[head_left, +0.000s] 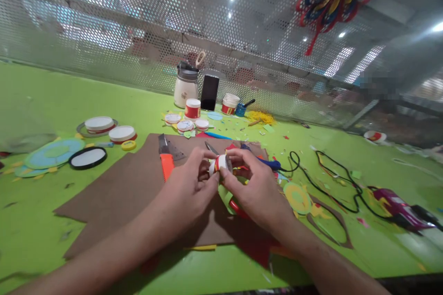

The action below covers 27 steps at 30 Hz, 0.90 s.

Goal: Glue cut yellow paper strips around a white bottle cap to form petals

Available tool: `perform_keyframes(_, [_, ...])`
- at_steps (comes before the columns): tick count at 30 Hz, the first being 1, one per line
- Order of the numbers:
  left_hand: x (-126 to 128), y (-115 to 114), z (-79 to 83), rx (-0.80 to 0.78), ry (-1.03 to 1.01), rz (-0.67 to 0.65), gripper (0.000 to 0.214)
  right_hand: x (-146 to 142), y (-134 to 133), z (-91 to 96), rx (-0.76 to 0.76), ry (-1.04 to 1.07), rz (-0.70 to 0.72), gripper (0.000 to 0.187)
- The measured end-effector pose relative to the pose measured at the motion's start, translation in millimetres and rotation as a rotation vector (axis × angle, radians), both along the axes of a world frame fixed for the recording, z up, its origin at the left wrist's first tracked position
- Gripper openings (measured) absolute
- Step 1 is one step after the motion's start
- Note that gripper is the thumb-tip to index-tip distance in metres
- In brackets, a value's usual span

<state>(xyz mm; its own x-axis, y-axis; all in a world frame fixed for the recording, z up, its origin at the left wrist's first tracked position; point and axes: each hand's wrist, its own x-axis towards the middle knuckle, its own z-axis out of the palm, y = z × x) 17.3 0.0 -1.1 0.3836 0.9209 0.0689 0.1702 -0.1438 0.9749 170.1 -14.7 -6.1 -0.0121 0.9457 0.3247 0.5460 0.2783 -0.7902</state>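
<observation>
Looks like a hold-and-position step here — a small round tub (pixel 220 164) is held up between both hands, above the brown board (pixel 121 203) on the green tabletop (pixel 34 216). It's pinched on one side by the fingers of the left hand (pixel 194 179) and on the other by those of the right hand (pixel 254 182). For the next move, a light, even grip is probably called for. The tub's white with a red-and-yellow band, tipped on its side, greyish end facing right — whether it's lidded can't be told.
</observation>
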Motion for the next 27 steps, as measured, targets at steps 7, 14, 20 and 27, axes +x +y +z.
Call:
perform_keyframes(7, [2,-6,0.7,0.144,0.158,0.125,0.01,0,0,-1.7,-0.009,0.041,-0.009,0.028])
perform_keyframes(14, [2,-9,1.1,0.24,0.251,0.124,0.007,0,-2,-3.7,0.002,0.036,-0.017,0.03])
perform_keyframes(20, [-1,-6,6.2,0.235,0.28,0.038,0.015,-1,-3,-1.7,0.026,0.015,-0.041,0.033])
perform_keyframes(27, [0,-3,4.4,0.246,0.363,0.103,0.022,-3,-6,6.4,0.016,-0.067,-0.066,0.033])
